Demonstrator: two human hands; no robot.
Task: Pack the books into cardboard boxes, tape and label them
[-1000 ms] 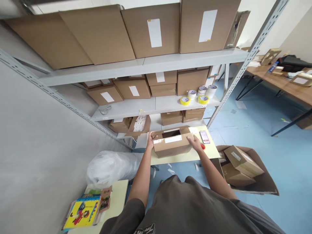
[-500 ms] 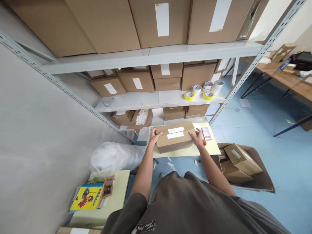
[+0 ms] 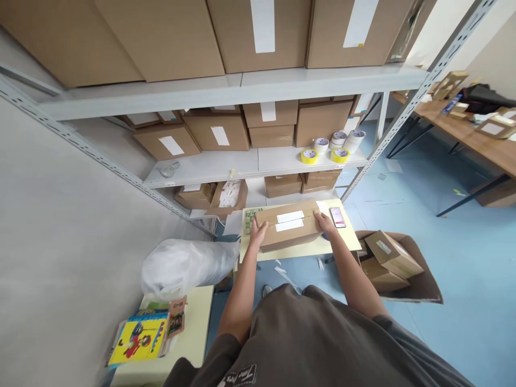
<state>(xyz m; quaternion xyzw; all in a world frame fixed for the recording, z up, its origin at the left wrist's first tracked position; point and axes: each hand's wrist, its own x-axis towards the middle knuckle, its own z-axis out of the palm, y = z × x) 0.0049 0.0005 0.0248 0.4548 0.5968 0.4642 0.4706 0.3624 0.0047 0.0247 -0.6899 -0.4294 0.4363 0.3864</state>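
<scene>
L hand [image 3: 258,232] & R hand [image 3: 324,221] clasp the 9 & 3 o'clock ends of the closed cardboard box [image 3: 294,236], fingers curled on it, box flat on the yellow table [image 3: 306,249] at 12 o'clock, phone [image 3: 337,217] just off its 2 o'clock, tape rolls [image 3: 324,153] on the shelf [image 3: 242,164] beyond, approx 1 o'clock.

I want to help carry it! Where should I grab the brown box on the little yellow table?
Probably take the box by its two short ends, one hand from each side, where the left hand and right hand rest now. It lies flat, long and closed, so those ends give flat faces to squeeze.
</scene>
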